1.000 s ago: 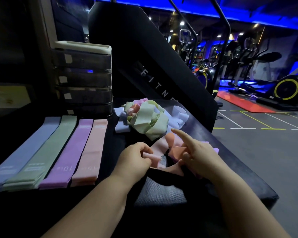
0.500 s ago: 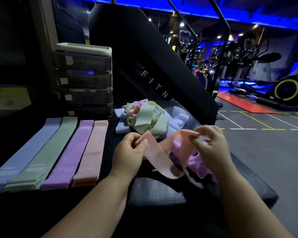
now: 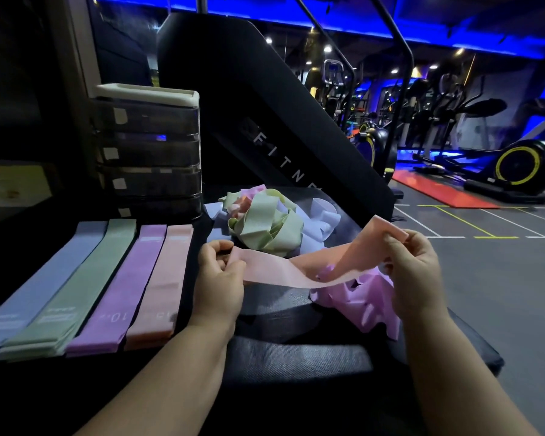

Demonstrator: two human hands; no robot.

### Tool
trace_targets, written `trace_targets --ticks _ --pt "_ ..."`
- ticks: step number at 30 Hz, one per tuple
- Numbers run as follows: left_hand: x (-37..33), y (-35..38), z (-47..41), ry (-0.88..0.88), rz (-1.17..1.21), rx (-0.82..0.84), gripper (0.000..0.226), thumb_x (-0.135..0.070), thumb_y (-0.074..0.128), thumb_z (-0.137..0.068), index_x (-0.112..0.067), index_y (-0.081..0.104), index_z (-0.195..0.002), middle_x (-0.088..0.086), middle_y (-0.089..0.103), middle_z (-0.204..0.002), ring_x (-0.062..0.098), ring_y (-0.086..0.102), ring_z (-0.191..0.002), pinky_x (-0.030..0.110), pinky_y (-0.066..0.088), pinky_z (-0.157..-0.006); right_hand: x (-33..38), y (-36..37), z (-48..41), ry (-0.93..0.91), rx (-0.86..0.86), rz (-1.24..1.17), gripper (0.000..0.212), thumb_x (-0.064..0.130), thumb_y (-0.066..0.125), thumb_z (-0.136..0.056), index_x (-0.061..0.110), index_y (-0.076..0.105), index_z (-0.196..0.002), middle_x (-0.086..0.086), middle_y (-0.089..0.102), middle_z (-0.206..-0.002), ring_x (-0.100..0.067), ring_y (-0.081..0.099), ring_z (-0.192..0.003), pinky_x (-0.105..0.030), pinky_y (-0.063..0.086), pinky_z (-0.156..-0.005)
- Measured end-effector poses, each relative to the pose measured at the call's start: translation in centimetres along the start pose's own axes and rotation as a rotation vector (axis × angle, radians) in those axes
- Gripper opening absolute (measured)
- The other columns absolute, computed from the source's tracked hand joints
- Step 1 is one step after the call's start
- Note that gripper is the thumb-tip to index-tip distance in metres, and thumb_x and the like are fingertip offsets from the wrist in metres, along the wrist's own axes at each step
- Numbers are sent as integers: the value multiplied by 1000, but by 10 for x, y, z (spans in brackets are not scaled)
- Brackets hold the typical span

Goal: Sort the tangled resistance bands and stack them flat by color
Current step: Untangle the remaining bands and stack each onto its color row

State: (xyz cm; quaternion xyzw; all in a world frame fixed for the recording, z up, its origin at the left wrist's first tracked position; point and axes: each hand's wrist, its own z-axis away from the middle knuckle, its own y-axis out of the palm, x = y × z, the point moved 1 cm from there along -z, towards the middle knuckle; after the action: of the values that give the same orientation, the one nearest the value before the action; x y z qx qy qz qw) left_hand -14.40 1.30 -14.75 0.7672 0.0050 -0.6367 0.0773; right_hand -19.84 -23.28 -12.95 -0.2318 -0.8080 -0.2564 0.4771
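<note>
A pink band [image 3: 283, 272] is stretched in the air between my hands. My left hand [image 3: 219, 278] pinches its left end and my right hand [image 3: 414, 269] pinches its raised right end. Under the band lies a crumpled purple band [image 3: 359, 305]. Behind it sits a tangled heap [image 3: 265, 223] of green, pale blue and pink bands. On the left, four flat stacks lie side by side: blue [image 3: 41, 287], green [image 3: 82, 284], purple [image 3: 129, 284] and pink [image 3: 164, 278].
A dark stack of drawers [image 3: 148, 152] with a white lid stands behind the flat stacks. A black slanted machine panel [image 3: 265, 121] rises behind the heap. The black surface ends at the right [image 3: 472, 350] above the gym floor; exercise machines stand far right.
My hands lifted the pink band off the surface and drew it out sideways; my right hand rose and moved right, and the purple band beneath came into view.
</note>
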Motion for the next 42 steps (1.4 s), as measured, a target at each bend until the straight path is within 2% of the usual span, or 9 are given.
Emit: trace_targets --ticks 4,8,11,16,20,27,31,36,42 --pt "3 1 -1 -49 -5 41 19 -19 58 -78 -29 61 -94 4 70 -94 26 66 -93 49 53 -86 -1 -1 0 -31 8 18 11 13 63 -90 18 60 -81 5 53 -66 -3 46 -56 -20 39 -60" --pt "4 0 -1 -33 -82 53 13 -29 63 -70 -24 69 -80 -4 70 -80 19 63 -79 37 52 -78 1 -2 2 -36 4 49 10 27 67 -76 17 66 -78 9 57 -61 -5 46 -57 -21 40 -59" --pt "8 -2 -5 29 -161 25 21 -42 65 -65 -28 73 -78 1 71 -88 16 65 -83 36 53 -83 3 -3 0 -13 -3 41 7 13 66 -85 17 65 -79 10 52 -49 -6 44 -46 -20 37 -49" --pt "9 -2 -5 40 -100 -5 11 -22 72 -84 -30 72 -76 -7 73 -76 16 66 -81 34 53 -80 7 -3 -1 133 -26 -83 21 2 52 -94 14 61 -81 6 48 -43 -6 44 -38 -20 34 -45" --pt "8 -3 -5 -13 4 -5 11 -14 67 -88 -22 73 -89 -9 60 -55 9 53 -54 20 46 -57 7 -4 -1 226 -10 -137 21 4 48 -96 15 60 -83 5 57 -50 -5 52 -43 -19 34 -48" --pt "4 0 -2 -51 48 -4 11 -11 64 -91 -20 70 -94 -3 66 -73 -1 54 -46 10 42 -45 12 1 3 317 87 -69 7 21 56 -84 19 63 -84 2 71 -66 -12 65 -62 -27 34 -59" --pt "1 2 0 -88 92 25 13 -12 57 -91 -19 67 -90 3 69 -82 12 59 -63 17 46 -50 12 3 3 271 95 15 22 34 69 -82 16 58 -76 -1 63 -61 -6 57 -50 -27 35 -58" --pt "-4 1 2 -97 189 45 18 -26 56 -95 -13 63 -85 6 67 -80 17 61 -70 28 48 -61 11 3 4 178 115 41 22 7 71 -69 15 51 -75 -5 54 -62 -14 59 -53 -24 38 -52" --pt "1 -1 -1 -1 74 -69 16 -15 67 -87 -25 57 -81 -1 61 -86 21 57 -84 55 52 -91 7 0 -2 201 54 -14 35 -3 62 -83 18 51 -109 -7 58 -85 -10 54 -55 -26 40 -58"
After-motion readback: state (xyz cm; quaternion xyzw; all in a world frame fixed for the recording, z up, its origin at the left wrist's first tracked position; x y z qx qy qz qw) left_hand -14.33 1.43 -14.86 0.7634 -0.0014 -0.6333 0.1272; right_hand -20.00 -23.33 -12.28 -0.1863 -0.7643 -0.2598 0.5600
